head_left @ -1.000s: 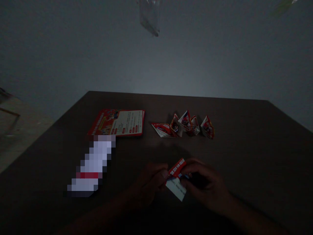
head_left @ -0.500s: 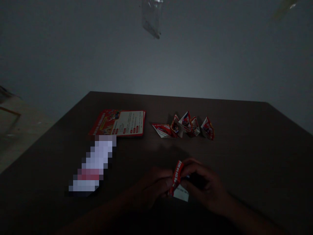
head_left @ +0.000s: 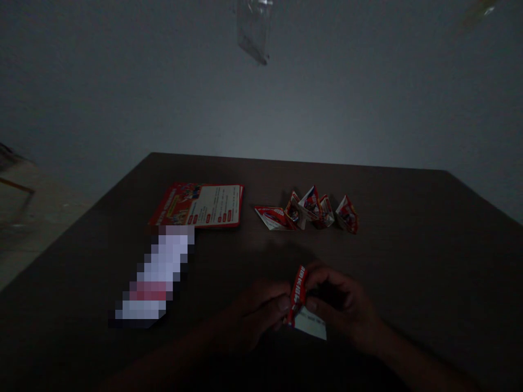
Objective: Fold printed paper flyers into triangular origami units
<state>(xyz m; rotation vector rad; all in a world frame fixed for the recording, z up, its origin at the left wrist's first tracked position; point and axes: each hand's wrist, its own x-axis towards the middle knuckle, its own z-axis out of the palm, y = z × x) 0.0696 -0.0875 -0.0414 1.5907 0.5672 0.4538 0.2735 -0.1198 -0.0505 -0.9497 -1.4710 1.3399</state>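
A partly folded sheet of printed paper (head_left: pixel 300 288), red on one face and pale on the other, is between my two hands near the front of the table. My left hand (head_left: pixel 261 307) pinches its left edge, thumb on top. On the right side, my right hand (head_left: pixel 343 305) grips it between thumb and curled fingers. A pale flap hangs out below the red strip, toward me. Beyond my hands stand several folded paper pieces (head_left: pixel 310 204) in red, white and blue, most touching in a row, one apart at the right.
A stack of red and white printed leaflets (head_left: pixel 216 204) lies at the back left. In front of it is a bright pixelated phone-like object (head_left: pixel 163 272). The dark table (head_left: pixel 388 190) meets a grey wall (head_left: pixel 347 98), where a clear plastic bag (head_left: pixel 254 30) hangs.
The pale flap of the paper has swung out to the right and shows more of its surface. My right hand has shifted slightly; the rest is unchanged.
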